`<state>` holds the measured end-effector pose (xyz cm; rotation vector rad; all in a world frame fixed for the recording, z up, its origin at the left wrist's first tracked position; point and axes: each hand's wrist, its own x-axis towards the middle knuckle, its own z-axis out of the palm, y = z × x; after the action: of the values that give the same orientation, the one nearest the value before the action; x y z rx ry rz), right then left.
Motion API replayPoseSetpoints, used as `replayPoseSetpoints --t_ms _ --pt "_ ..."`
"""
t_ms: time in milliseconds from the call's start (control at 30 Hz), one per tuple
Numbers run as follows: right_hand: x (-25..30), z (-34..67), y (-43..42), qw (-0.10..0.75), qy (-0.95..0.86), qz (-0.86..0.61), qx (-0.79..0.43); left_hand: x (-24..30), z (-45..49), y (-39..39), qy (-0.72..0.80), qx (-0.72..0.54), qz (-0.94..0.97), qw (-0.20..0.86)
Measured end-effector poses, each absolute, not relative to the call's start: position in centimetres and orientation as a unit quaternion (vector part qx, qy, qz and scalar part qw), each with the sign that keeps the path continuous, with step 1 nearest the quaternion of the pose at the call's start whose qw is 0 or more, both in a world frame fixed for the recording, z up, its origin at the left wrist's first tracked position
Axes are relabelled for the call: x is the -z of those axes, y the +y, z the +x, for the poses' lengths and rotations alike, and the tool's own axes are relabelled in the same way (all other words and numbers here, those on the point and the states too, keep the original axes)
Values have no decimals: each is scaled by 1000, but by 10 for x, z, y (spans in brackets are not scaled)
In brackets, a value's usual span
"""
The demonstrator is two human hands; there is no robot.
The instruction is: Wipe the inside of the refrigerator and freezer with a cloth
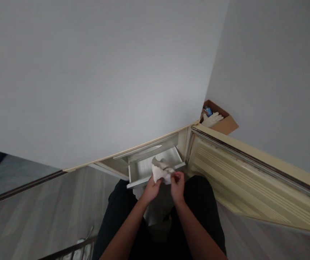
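Both my hands hold a crumpled white cloth (160,172) just over the front edge of an open white drawer (144,169). My left hand (152,187) grips the cloth from below with closed fingers. My right hand (177,183) pinches its right side. The drawer is pulled out of a low cream cabinet (108,164) that stands against the white wall. My knees in black trousers frame the drawer on both sides.
A cream slatted panel (252,184) runs along the right wall. A cardboard box (221,121) with a white glove (211,119) in it sits in the corner behind it. Grey wood floor lies to the left, with a metal frame (73,249) at the bottom.
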<state>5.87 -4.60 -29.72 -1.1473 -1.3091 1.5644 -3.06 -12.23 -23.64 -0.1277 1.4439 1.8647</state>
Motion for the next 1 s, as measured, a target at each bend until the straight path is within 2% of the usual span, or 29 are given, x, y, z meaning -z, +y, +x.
replayPoseSetpoints --t_ms 67,133,267,400,500,567,600,667,733,767,833,867,900,967,1000 --pt "299 54 -49 341 -493 -394 -697 227 -30 -126 570 -722 -7 391" --pt "304 51 -50 325 -471 -375 -729 215 -27 -128 572 -709 71 405" --pt "315 51 -45 340 -435 -370 -747 190 -18 -134 574 -644 272 427" --pt "316 49 -63 353 -408 -331 -774 178 -10 -142 617 -563 374 402" --pt "306 33 -100 491 -249 -177 -816 183 -5 -147 685 -434 468 352" --pt "296 17 -122 583 -21 23 -812 194 -2 -147 710 -352 518 321" --pt "292 10 -130 591 98 124 -791 200 -1 -146 716 -328 535 308" --pt "284 2 -137 533 298 286 -739 212 0 -142 717 -319 549 289" --pt "282 4 -134 411 466 413 -666 221 0 -138 713 -343 544 279" --pt "283 9 -129 313 551 478 -609 224 0 -137 708 -355 542 280" --pt "291 24 -115 64 684 555 -469 225 -1 -134 694 -365 549 289" --pt "297 33 -107 18 685 531 -498 225 -1 -133 687 -365 555 295" --pt "304 41 -98 30 644 465 -607 225 -1 -132 680 -366 560 301" --pt "318 54 -80 192 367 178 -893 226 -1 -130 679 -390 543 304" --pt "323 57 -73 264 201 36 -943 227 -1 -130 683 -419 516 303"
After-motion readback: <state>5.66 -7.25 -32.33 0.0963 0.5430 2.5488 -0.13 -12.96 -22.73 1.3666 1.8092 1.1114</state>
